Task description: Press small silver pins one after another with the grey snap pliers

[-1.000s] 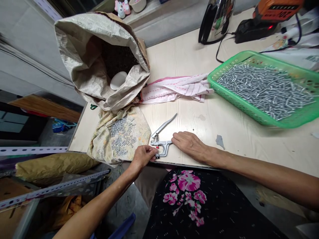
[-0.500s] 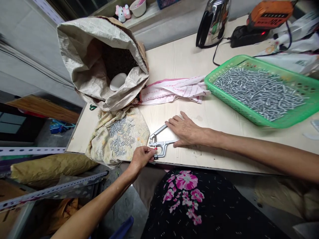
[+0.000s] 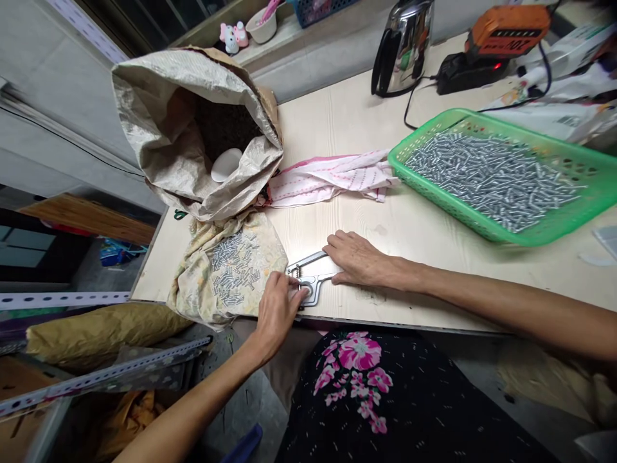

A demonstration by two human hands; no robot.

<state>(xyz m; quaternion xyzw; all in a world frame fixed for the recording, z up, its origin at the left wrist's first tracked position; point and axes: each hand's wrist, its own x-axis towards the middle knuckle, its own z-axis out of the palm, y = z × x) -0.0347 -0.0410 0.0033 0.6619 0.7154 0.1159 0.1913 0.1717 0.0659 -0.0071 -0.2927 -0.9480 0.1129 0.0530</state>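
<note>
A pair of silver snap-fastener pliers lies near the front edge of the table, its jaws to the left. My right hand is closed around the ends of both handles. At the jaws, my left hand has its thumb and fingers pinched together. Its fingers cover most of the jaw opening, and what they hold is hidden. Just left of that hand, many small silver metal pieces are spread over a crumpled, yellowish patterned cloth.
Behind the cloth stands an open woven sack with a white scoop-like dish inside. A pink-and-white towel lies mid-table. At right is a green basket of silver pins; behind it are a kettle and an orange battery.
My left hand has moved up and over the jaws, hiding the red part seen there before. The handles sit slightly closer together in my right hand. The whole view has shifted a little.
</note>
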